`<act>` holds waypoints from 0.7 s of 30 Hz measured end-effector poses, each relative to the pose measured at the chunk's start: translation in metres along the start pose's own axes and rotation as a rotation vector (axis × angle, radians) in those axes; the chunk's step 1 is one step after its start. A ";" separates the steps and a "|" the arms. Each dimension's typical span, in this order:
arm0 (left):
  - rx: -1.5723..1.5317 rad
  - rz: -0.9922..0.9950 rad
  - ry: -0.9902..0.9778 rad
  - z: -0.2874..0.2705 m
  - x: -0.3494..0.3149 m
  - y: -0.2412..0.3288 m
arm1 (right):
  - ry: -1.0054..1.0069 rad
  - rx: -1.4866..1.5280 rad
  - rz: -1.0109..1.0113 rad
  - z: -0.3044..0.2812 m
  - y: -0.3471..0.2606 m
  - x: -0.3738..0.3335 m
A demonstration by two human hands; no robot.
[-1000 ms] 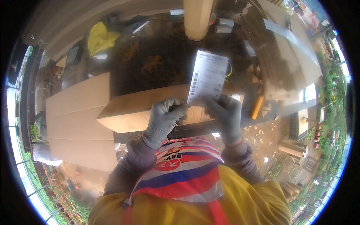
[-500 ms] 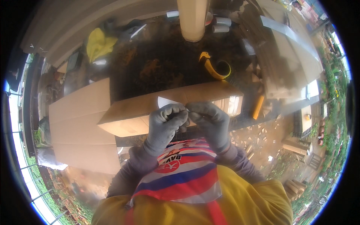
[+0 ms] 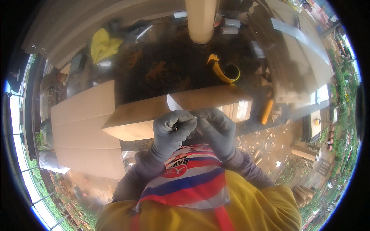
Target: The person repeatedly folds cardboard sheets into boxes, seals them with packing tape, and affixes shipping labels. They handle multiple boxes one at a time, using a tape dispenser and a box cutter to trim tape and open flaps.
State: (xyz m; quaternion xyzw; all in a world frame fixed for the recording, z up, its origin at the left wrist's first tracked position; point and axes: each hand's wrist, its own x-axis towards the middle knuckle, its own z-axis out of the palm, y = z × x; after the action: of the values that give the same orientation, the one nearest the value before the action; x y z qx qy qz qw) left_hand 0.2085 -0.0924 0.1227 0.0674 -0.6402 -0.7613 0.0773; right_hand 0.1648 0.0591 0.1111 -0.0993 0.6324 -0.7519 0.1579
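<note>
Both my hands wear grey gloves and meet in front of my chest, fingertips pinched close together. My left hand (image 3: 172, 129) is closed on a small white slip, maybe a paper label (image 3: 174, 103), whose curled end sticks up beyond the fingers. Pinched at the slip's near end, my right hand (image 3: 217, 129) touches the left fingertips. Just beyond them lies a long closed cardboard box (image 3: 142, 111), with a white label and clear tape at its right end. The fingers hide the middle of the slip.
A yellow-handled tape dispenser (image 3: 219, 72) lies on the dark table beyond the box. Left is a flat cardboard sheet (image 3: 83, 131); right, stacked cardboard (image 3: 300, 57). A cardboard tube (image 3: 201, 21) stands at the back, near tape rolls (image 3: 230, 30) and a yellow cloth (image 3: 104, 45).
The white slip now stands up more and curls further past my left fingers. My hands have turned slightly, still pinched together. The whole view has shifted a little.
</note>
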 end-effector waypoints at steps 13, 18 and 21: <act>0.093 0.027 -0.002 -0.003 0.002 0.009 | -0.005 -0.216 -0.353 0.003 0.005 0.010; 0.169 0.117 -0.015 -0.003 0.002 0.012 | -0.030 -0.290 -0.316 0.001 0.000 0.009; 0.162 0.172 -0.008 -0.002 0.002 0.008 | -0.061 -0.357 -0.297 0.001 -0.005 0.006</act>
State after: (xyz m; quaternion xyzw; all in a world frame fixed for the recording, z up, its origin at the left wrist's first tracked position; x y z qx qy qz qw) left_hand 0.2069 -0.0960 0.1304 0.0153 -0.7032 -0.6980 0.1342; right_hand 0.1590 0.0567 0.1161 -0.2403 0.7288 -0.6397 0.0444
